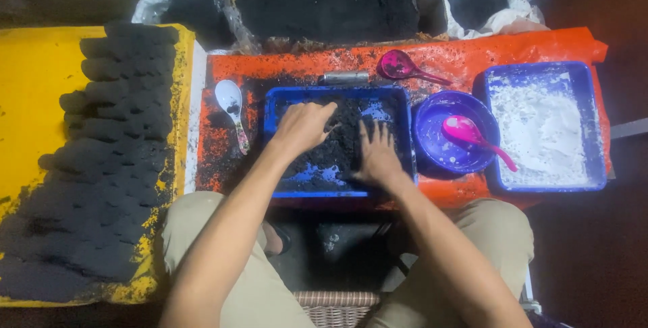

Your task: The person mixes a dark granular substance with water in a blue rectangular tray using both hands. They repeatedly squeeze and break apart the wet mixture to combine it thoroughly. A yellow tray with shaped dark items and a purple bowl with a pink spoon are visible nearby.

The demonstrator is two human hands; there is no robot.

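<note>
Bowl [432, 146] between two trays [405, 105]

At frame left you see rows of black moulded lumps [108, 146] on a yellow sheet [34, 98]; at right, a blue rectangular tray of white powder [543, 129].

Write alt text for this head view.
Both hands, left hand and right hand, press into black powder in a blue tray on an orange sheet. Rows of black lumps lie left; a white-powder tray sits right.
</note>
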